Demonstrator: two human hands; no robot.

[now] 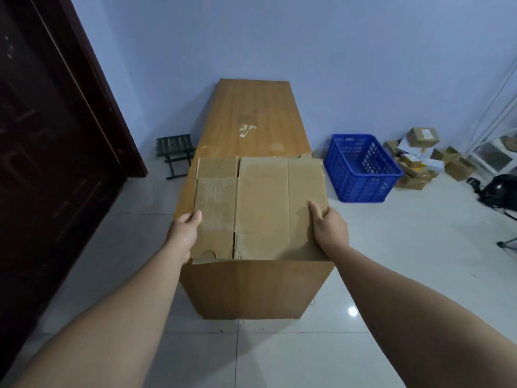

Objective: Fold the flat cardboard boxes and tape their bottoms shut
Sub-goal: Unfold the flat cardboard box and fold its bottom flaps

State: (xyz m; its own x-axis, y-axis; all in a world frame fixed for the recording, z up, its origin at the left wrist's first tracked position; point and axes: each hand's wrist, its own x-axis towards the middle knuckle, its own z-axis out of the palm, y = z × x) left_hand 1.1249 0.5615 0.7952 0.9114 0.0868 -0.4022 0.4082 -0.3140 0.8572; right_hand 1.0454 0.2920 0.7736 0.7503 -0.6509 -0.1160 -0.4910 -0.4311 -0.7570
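While the flat cardboard box (260,208) lay unfolded on the near end of the wooden desk (251,116), both hands held it by its opposite side edges. The left hand (186,228) gripped the left edge, thumb laid on the top face and the fingers hidden beneath the board. The right hand (328,222) gripped the right edge in like manner, thumb on top and fingers curled round the side. The box was flattened, its creases and end flaps visible, with a half-round cut-out at the near left flap. Its near edge sat just at the near end of the desk. Further along the desk top lay a crumpled scrap of clear tape (246,130), well apart from the box. On the tiled floor to the right stood a blue plastic crate (361,175), just beside the desk, and beyond it a pile of small cartons (419,158) against the wall. A dark folding stool (174,152) stood left of the desk, near a dark door (42,135).
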